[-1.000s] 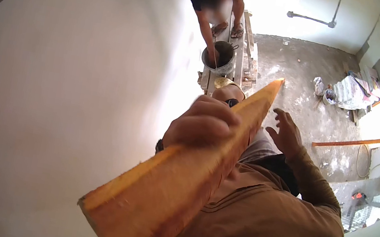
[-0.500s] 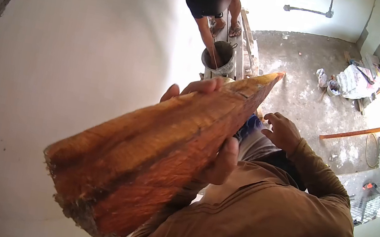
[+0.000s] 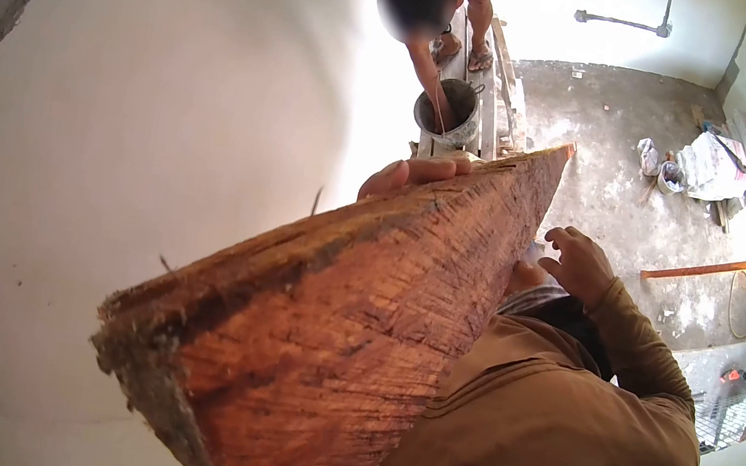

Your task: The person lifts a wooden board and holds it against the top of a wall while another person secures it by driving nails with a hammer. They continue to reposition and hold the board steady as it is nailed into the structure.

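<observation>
A long reddish wooden board (image 3: 346, 328) fills the middle of the view, its rough near end crusted with grey mortar close to the camera. My left hand (image 3: 411, 176) grips the board from behind; only its fingertips show over the top edge. My right hand (image 3: 579, 265) hovers just right of the board with fingers apart, holding nothing. A smooth white plastered wall (image 3: 138, 152) stands immediately left of the board.
Another person bends over a metal bucket (image 3: 450, 113) on planks at the top, one hand in it. Below lies a rough concrete floor (image 3: 603, 174) with bags and a small pot (image 3: 671, 174) at the right. An orange pipe (image 3: 736, 265) crosses the right.
The board has turned from edge-on to broad face toward me and come closer. My left hand slipped behind it, only fingertips showing. My right hand stays apart, open.
</observation>
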